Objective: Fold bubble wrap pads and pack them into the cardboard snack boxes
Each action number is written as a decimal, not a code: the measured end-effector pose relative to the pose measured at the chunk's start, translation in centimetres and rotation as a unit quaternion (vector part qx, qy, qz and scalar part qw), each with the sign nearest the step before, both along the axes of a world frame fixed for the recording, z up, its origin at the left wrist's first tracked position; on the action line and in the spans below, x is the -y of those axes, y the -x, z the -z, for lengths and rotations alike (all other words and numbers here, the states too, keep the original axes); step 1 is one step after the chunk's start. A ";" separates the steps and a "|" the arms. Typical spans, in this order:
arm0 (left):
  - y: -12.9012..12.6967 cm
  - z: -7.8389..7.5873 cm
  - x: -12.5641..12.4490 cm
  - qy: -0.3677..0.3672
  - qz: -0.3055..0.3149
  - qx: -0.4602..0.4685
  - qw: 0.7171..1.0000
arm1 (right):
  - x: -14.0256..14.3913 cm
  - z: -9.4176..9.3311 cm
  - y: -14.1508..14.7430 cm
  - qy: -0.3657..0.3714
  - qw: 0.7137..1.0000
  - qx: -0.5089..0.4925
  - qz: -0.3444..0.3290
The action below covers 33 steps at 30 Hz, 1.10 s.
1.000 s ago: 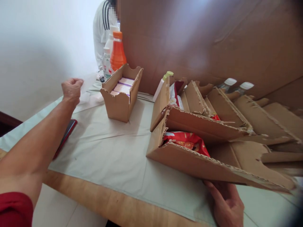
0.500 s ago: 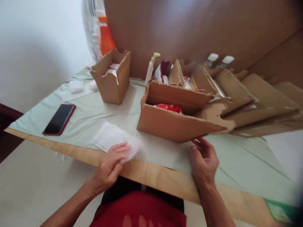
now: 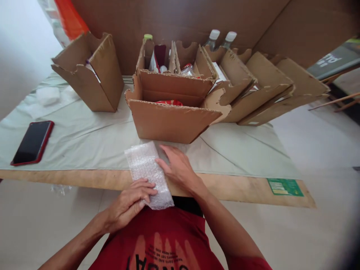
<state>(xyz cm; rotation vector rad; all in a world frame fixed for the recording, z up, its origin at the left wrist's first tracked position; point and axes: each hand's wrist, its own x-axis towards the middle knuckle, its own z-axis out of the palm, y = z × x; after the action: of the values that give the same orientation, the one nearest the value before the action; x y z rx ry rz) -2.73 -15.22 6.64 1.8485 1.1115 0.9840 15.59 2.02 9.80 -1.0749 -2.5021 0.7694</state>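
**Inspector:** Head view, the only one. Bubble wrap [image 3: 148,173] lies flat at the near table edge, its near end hanging over toward your red shirt [image 3: 165,243]. Your left hand [image 3: 128,204] curls over that near end, fingers bent and pressing it, thumb hidden, so I cannot tell whether it truly pinches. Your right hand [image 3: 178,168] lies open and flat, fingertips on the wrap's right edge, gripping nothing.

**Operator:** How will it handle?

**Inspector:** By my judgement: very light, soft, limp and springy. It will flop if you lift one corner and may slide on the cloth. Take it at two opposite edges, or keep one palm pinning it. Not fragile, though hard pressure could pop the cells.

**Operator:** And the surface?

**Inspector:** Pale, creased cloth [image 3: 84,138] over a wooden table [image 3: 239,189]. A phone [image 3: 32,142] lies well left. A box [image 3: 168,116] stands just beyond the wrap, red packet inside; more boxes [image 3: 90,75] and bottles [image 3: 222,37] behind, against a cardboard wall. White tiled floor either side.
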 end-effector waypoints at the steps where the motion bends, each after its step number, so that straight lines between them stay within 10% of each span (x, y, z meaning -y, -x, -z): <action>1: 0.3 -0.3 -0.1 0.017 0.008 0.019 1.000 | -0.5 -0.1 1.4 -0.002 1.000 0.028 0.001; 15: 1.1 -0.9 0.3 0.016 -0.017 0.092 0.995 | -1.5 3.7 -0.7 0.033 0.982 -0.174 0.059; 22: 1.4 -1.4 -2.0 0.099 -0.393 0.070 0.911 | -0.7 2.6 -2.0 0.185 0.907 -0.377 -0.003; 29: -1.1 -3.2 -5.1 0.238 -0.262 0.147 0.924 | 0.3 1.6 -2.0 0.281 0.891 -0.349 0.072; 33: -1.9 -4.0 -3.7 0.173 -0.418 0.085 0.888 | 1.5 1.4 -3.7 0.335 0.850 -0.381 0.139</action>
<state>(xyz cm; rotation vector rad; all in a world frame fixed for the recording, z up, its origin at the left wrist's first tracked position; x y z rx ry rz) -0.79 -11.50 10.66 0.9455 1.8849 1.2655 19.34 0.49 8.40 -0.9980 -1.3842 1.6438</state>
